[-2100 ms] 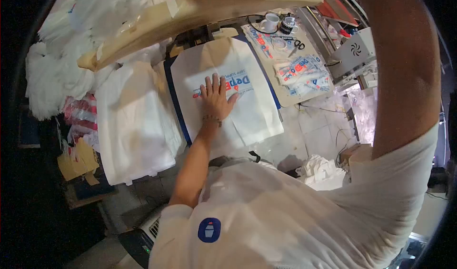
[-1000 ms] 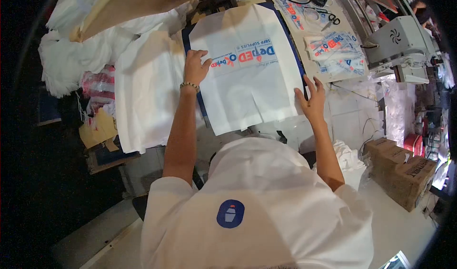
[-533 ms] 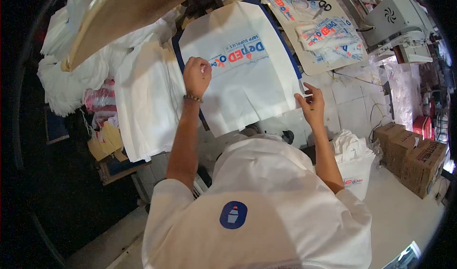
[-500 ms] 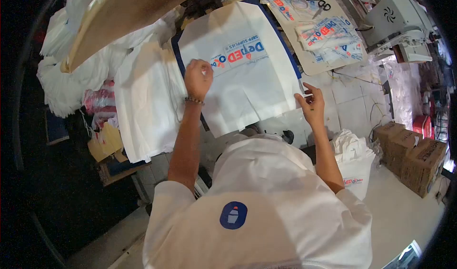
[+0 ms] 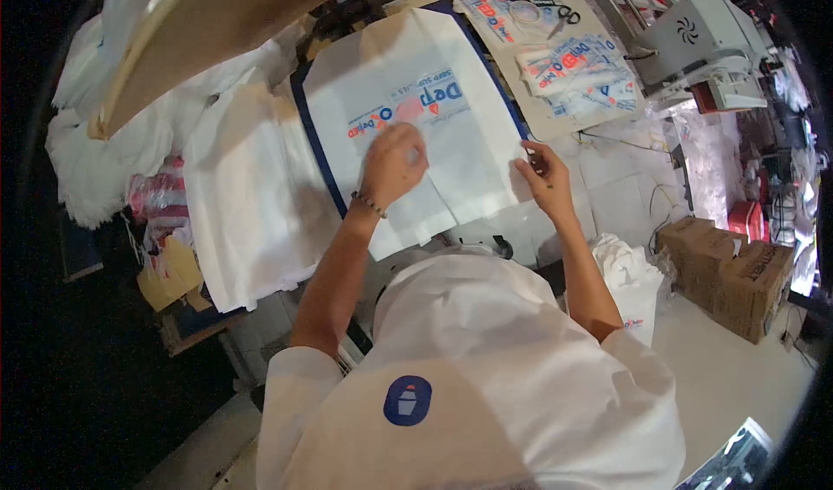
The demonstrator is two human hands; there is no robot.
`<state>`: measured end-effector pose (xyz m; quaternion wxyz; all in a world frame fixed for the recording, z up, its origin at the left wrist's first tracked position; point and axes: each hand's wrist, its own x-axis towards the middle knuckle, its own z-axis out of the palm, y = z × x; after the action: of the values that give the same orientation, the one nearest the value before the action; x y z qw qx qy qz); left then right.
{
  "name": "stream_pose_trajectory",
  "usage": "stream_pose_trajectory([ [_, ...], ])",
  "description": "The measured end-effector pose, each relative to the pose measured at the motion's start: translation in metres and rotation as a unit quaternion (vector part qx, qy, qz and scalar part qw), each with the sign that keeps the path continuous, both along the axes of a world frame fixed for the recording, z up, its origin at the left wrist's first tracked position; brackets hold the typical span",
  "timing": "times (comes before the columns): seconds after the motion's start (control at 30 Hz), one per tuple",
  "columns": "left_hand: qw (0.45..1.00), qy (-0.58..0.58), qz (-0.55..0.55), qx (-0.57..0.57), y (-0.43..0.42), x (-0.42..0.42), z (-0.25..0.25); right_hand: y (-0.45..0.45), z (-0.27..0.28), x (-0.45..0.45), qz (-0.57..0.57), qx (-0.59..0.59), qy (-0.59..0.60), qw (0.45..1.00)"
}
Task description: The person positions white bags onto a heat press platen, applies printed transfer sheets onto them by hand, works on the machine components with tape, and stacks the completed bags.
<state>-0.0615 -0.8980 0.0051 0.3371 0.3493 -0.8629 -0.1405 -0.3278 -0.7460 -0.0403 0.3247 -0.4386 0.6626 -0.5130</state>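
A white cloth bag (image 5: 343, 73) lies flat on a dark blue board (image 5: 312, 125). Across its middle runs a blue and red print (image 5: 444, 98) of lettering; whether it sits on a clear film I cannot tell. My left hand (image 5: 395, 164) is over the bag just below the lettering, its fingers curled together, partly hiding the print. What those fingers hold, if anything, is hidden. By the bag's right edge is my right hand (image 5: 545, 176), thumb and fingers apart near the border.
Stacked white bags (image 5: 247, 195) lie to the left. A tan panel (image 5: 191, 39) overhangs the upper left. At upper right, a board (image 5: 564, 125) carries printed sheets (image 5: 577, 69) and scissors (image 5: 566, 14), beside a grey machine (image 5: 694, 34). Cardboard boxes (image 5: 729, 273) stand at right.
My left hand has moved from the left end of the lettering to the right and slightly nearer me. My right hand stays by the bag's right edge. The whole view has shifted slightly.
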Motion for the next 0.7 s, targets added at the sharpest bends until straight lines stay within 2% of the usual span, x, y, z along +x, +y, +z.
stream_pose_trajectory([
  [0.03,0.998,0.007,-0.041,0.037,0.006,-0.003,-0.002,-0.005,-0.002,-0.004,0.002,-0.005,0.047,0.999],
  [0.1,0.994,0.011,-0.086,0.066,0.009,-0.008,0.001,-0.018,0.008,-0.002,0.002,-0.007,0.029,1.0],
  [0.13,0.985,0.005,-0.123,0.122,0.012,-0.013,0.003,-0.029,0.012,-0.004,0.0,-0.013,0.01,1.0],
  [0.17,0.97,-0.002,-0.158,0.186,0.023,-0.017,0.003,-0.041,0.001,-0.01,-0.002,-0.028,0.057,0.998],
  [0.2,0.967,-0.005,-0.164,0.194,0.041,-0.02,0.004,-0.047,0.0,-0.01,-0.008,-0.02,0.054,0.998],
  [0.27,0.974,0.039,-0.201,0.093,0.052,-0.035,0.015,-0.085,0.01,-0.019,-0.003,0.02,-0.015,1.0],
  [0.33,0.889,-0.033,-0.344,0.3,0.088,-0.037,0.007,-0.122,0.012,-0.03,0.04,0.09,-0.093,0.991],
  [0.4,0.759,-0.157,-0.377,0.508,0.113,-0.041,0.009,-0.15,0.024,-0.018,0.033,0.0,-0.094,0.995],
  [0.43,0.753,-0.166,-0.386,0.506,0.12,-0.041,0.003,-0.164,0.012,-0.016,0.064,-0.023,-0.03,0.997],
  [0.5,0.749,-0.267,-0.36,0.488,0.134,-0.042,-0.032,-0.169,0.009,-0.016,0.149,-0.055,0.083,0.984],
  [0.53,0.799,-0.28,-0.336,0.413,0.143,-0.038,-0.05,-0.162,0.016,-0.02,0.2,-0.059,0.13,0.969],
  [0.57,0.84,-0.283,-0.321,0.334,0.15,-0.036,-0.062,-0.152,0.016,-0.022,0.223,-0.08,0.086,0.968],
  [0.6,0.829,-0.253,-0.334,0.371,0.152,-0.035,-0.058,-0.13,0.012,-0.027,0.237,-0.099,0.044,0.965],
  [0.63,0.812,-0.228,-0.348,0.409,0.15,-0.035,-0.056,-0.093,0.017,-0.035,0.194,-0.119,-0.001,0.974],
  [0.67,0.8,-0.251,-0.343,0.423,0.151,-0.034,-0.065,-0.052,0.031,-0.043,0.152,-0.143,-0.044,0.977],
  [0.7,0.791,-0.278,-0.332,0.431,0.152,-0.035,-0.074,-0.004,0.042,-0.056,0.111,-0.131,-0.031,0.985],
])
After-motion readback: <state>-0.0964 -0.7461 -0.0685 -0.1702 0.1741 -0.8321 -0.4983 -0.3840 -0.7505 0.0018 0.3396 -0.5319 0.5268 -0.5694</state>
